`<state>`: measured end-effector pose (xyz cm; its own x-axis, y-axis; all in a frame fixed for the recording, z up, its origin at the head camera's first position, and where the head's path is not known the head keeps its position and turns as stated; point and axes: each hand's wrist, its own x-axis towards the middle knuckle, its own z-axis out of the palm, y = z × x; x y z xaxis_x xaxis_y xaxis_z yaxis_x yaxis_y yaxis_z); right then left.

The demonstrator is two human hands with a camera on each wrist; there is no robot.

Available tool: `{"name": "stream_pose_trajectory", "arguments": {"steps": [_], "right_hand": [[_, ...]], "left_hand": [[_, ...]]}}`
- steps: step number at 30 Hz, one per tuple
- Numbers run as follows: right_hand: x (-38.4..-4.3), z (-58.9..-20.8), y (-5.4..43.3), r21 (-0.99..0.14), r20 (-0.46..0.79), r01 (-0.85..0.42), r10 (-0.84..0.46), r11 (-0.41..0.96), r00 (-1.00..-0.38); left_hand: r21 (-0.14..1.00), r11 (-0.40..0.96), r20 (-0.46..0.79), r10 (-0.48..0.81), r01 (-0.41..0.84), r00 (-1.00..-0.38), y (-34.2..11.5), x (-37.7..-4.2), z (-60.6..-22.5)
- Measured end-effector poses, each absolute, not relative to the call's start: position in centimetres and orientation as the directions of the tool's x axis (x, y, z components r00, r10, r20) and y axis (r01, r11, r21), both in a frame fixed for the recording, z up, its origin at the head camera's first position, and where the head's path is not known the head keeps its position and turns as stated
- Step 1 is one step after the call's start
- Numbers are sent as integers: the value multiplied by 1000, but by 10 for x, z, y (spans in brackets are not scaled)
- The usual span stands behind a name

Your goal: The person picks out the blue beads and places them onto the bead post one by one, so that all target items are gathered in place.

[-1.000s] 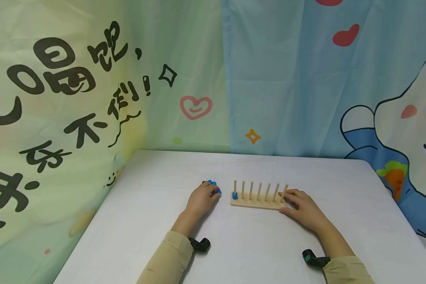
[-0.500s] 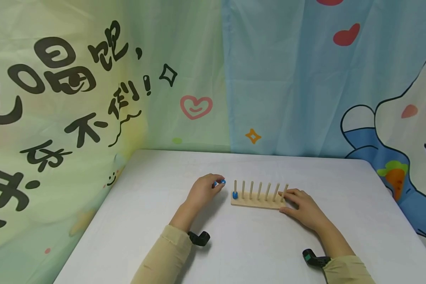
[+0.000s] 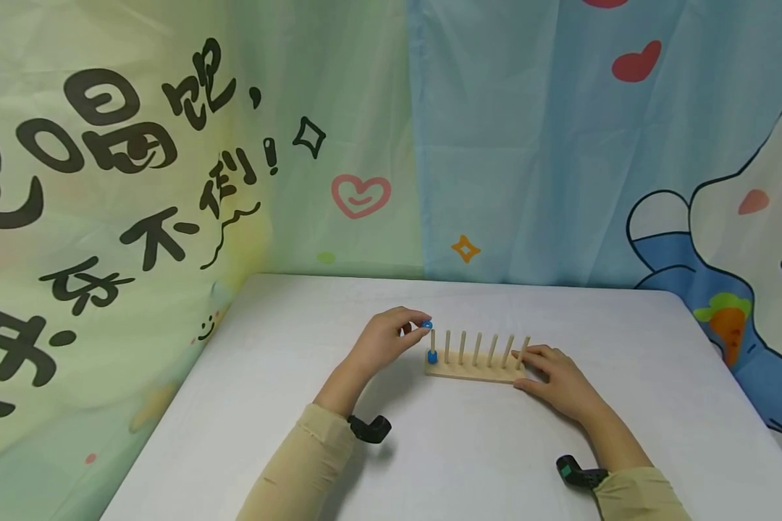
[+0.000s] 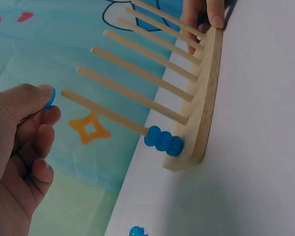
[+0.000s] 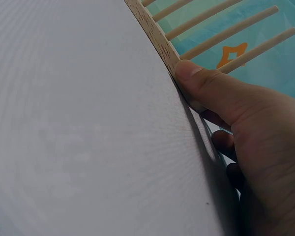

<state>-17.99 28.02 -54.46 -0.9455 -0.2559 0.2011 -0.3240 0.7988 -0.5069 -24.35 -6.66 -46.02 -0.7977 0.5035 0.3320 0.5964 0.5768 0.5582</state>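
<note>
Between thumb and index finger my left hand [image 3: 383,341] pinches a blue bead [image 4: 50,98], mostly covered by the fingers. It is held right by the tip of the leftmost peg of a wooden peg board [image 3: 472,372], apart from the peg in the left wrist view. Three blue beads [image 4: 163,141] are stacked at the base of that peg. The other upright pegs [image 4: 142,78] carry none. My right hand [image 3: 559,383] grips the board's right end, thumb on the front edge as the right wrist view [image 5: 187,69] shows, other fingers behind.
More blue beads [image 4: 136,231] lie on the white tabletop [image 3: 469,449], cut off at the bottom of the left wrist view. A printed curtain [image 3: 528,145] hangs behind the table. Each wrist wears a black camera [image 3: 373,430].
From the beads on the table, my left hand has risen and moved right with a blue bead to the leftmost peg's tip. The right hand and the board have stayed put.
</note>
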Motion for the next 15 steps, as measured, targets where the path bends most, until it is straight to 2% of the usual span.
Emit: {"name": "stream_pose_trajectory", "arguments": {"steps": [15], "right_hand": [[-182, -548, 283, -524, 169, -306, -255, 795, -952]], "left_hand": [[609, 541, 296, 524, 580, -799, -62, -241, -465]]}}
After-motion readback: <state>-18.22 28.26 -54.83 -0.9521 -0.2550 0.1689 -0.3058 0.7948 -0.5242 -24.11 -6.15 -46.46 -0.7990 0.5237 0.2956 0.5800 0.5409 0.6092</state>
